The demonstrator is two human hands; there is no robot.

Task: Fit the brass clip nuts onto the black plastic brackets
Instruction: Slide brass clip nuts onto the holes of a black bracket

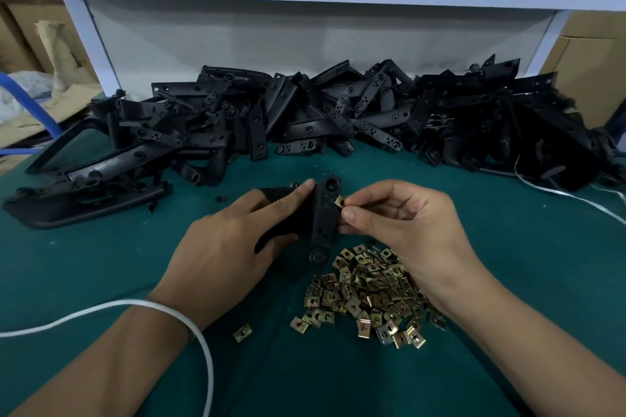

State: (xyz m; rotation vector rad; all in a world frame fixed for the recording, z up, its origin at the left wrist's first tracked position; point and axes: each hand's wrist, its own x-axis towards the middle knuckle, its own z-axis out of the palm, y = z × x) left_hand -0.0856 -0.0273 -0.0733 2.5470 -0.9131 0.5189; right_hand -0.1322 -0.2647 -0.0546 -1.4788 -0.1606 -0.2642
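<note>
Clip nut pinched between fingers

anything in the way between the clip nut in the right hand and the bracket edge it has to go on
Nothing visible. The right hand pinches the clip nut right at the edge of the bracket, which the left hand holds.

A green-covered counter is carrying the work. A long heap of black plastic brackets is lying across its far side, from left edge to right. A pile of brass clip nuts is sitting near the front, with one stray nut lying just left of it. A white cord is trailing over the front left.
</note>
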